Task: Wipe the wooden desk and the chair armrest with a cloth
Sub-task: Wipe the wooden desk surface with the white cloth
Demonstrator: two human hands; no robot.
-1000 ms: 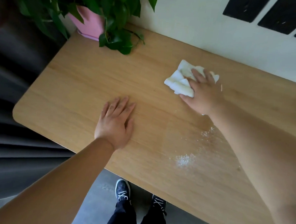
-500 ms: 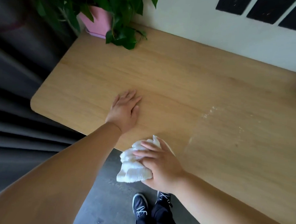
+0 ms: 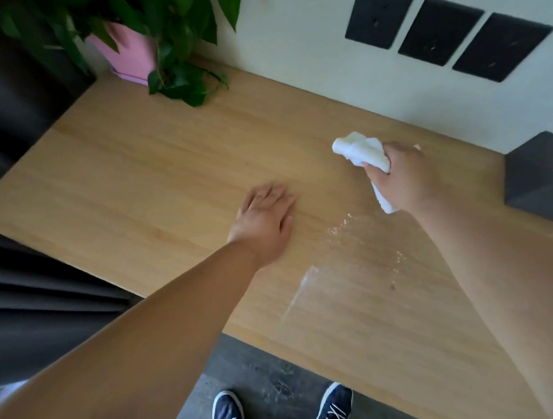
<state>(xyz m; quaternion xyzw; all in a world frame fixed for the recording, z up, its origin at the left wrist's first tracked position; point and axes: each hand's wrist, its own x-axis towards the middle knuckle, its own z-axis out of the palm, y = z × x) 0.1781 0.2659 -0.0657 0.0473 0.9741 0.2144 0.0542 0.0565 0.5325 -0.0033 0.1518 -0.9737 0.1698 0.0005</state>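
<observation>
The light wooden desk (image 3: 148, 183) fills the middle of the head view. My right hand (image 3: 405, 177) grips a bunched white cloth (image 3: 360, 149) at the far right part of the desk, near the wall. Part of the cloth also sticks out below my palm. My left hand (image 3: 265, 221) rests flat on the desk's middle, fingers straight. White crumbs and a wet streak (image 3: 338, 231) lie on the wood between and below my hands. No chair armrest is in view.
A pink pot (image 3: 129, 57) with a leafy green plant (image 3: 179, 82) stands at the desk's far left corner. A dark grey box (image 3: 539, 181) sits at the right edge. Dark curtains (image 3: 23, 308) hang left. My shoes (image 3: 332, 407) stand on the grey floor below.
My right hand carried the cloth from the desk's near edge back to the far right side by the wall. My left hand stayed flat on the desk.
</observation>
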